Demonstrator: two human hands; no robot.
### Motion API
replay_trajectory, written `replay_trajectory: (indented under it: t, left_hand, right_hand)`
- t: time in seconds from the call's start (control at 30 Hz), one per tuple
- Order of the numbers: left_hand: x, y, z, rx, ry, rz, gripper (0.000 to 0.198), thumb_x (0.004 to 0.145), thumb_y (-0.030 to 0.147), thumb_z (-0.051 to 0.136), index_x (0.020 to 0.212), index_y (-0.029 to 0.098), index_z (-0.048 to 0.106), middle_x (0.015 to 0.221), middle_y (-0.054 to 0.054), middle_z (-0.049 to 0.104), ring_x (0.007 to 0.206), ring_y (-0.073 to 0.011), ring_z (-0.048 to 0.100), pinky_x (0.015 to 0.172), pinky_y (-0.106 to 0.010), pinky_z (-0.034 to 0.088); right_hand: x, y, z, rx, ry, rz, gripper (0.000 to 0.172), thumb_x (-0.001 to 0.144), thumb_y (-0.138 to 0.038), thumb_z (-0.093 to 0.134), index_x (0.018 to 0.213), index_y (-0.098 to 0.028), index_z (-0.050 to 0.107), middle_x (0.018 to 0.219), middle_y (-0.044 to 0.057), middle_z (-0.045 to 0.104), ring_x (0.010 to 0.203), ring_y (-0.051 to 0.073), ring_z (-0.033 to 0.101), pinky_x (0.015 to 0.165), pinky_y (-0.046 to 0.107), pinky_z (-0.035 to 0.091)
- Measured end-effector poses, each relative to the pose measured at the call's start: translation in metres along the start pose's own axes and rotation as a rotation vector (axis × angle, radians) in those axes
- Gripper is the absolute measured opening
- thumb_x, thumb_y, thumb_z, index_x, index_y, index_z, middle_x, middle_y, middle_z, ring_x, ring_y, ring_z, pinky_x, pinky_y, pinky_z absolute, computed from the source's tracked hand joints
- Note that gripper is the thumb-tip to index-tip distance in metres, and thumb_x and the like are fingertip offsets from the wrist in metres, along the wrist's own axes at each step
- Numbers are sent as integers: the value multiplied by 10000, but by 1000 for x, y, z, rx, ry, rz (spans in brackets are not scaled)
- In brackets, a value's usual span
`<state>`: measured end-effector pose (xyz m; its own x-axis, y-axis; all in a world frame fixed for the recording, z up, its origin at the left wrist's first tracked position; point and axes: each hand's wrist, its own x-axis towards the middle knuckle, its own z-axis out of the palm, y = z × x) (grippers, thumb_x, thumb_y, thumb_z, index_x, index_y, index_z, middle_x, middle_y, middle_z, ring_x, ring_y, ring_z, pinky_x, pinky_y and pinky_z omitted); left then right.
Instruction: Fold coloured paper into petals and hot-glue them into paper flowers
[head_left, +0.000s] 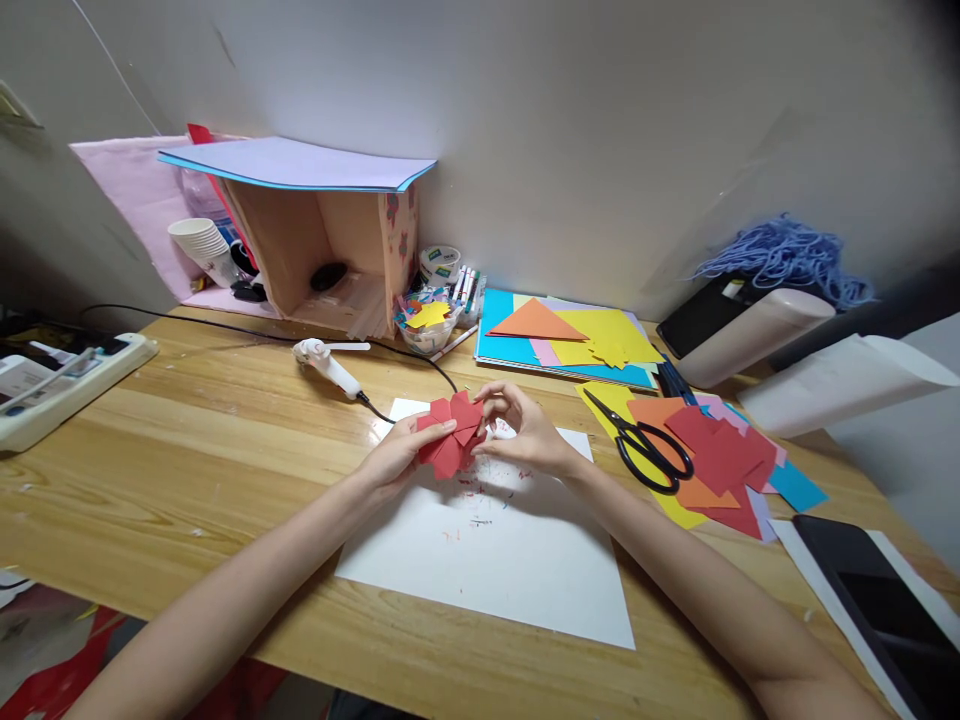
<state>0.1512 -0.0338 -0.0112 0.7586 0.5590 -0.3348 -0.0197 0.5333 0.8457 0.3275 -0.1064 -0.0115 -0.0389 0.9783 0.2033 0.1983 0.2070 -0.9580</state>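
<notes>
A red paper flower (450, 452) with several petals is held above a white sheet of paper (495, 570). My left hand (401, 453) grips its left side, the thumb lying across the top of the petals and the fingers underneath. At the flower's right edge is my right hand (517, 430), its fingers curled and the thumb below. The fingertips there meet or nearly meet a petal; whether they pinch it I cannot make out. Small coloured marks or scraps dot the white sheet beneath.
A white glue gun (330, 370) with a black cord lies left of the sheet. Black-handled scissors (652, 452) rest on coloured paper scraps (724, 455) to the right, near a phone (877, 600). Behind stand an open cardboard box (397, 250) and stacked coloured paper (487, 335).
</notes>
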Motion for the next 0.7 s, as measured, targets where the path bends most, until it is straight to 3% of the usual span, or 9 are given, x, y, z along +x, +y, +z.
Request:
replay_trajectory:
  t: [0.27, 0.5, 0.7]
  left_hand:
    - [2, -4, -2, 63, 65, 88, 475, 671, 370, 665, 1048, 91, 594, 1013, -142, 647, 870, -225, 611, 775, -319, 453]
    - [0, -2, -3, 396, 366, 350, 434, 634, 386, 676, 967, 119, 595, 936, -97, 650, 828, -202, 588, 733, -284, 448]
    - [-4, -3, 3, 558, 433, 447, 340, 635, 382, 667, 855, 139, 577, 786, -39, 626, 707, -157, 580, 651, -250, 456]
  right_hand:
    - [0, 7, 5, 69, 30, -36, 578, 602, -338, 738, 1048, -220, 390, 731, 1, 540, 718, 156, 532, 701, 303, 410]
    - [1, 7, 11, 29, 212, 29, 398, 669, -365, 673, 965, -213, 455, 931, 52, 542, 812, 153, 529, 690, 282, 430]
    - [0, 5, 14, 66, 107, 181, 249, 735, -328, 586, 912, -187, 484, 941, 50, 555, 819, 150, 551, 632, 260, 473]
